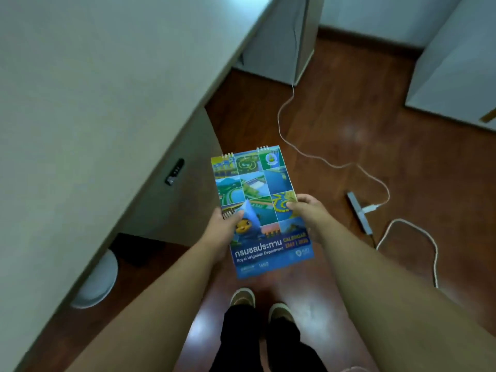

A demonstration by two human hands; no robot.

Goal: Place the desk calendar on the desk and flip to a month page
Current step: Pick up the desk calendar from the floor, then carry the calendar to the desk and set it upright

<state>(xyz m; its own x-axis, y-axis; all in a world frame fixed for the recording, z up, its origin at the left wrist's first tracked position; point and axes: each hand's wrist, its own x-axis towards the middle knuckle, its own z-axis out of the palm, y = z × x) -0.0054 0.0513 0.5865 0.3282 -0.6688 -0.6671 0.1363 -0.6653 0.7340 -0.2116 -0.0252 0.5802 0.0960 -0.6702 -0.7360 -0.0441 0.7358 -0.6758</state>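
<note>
A blue desk calendar (pixel 259 194) with a grid of photos and a cartoon mascot on its cover hangs folded flat above the wooden floor, spiral rings at its far end. My left hand (pixel 224 226) grips its left edge, thumb on the cover. Its right edge is pinched by my right hand (pixel 308 210). The pale desk (pixel 102 98) fills the left side of the view, and the calendar is to the right of the desk's edge, not over it.
A white cable (pixel 284 114) snakes over the floor to a grey power strip (pixel 359 213) at the right. A white bin (pixel 99 280) sits under the desk, a drawer lock (pixel 174 171) on its front. White cabinets stand at the back and right.
</note>
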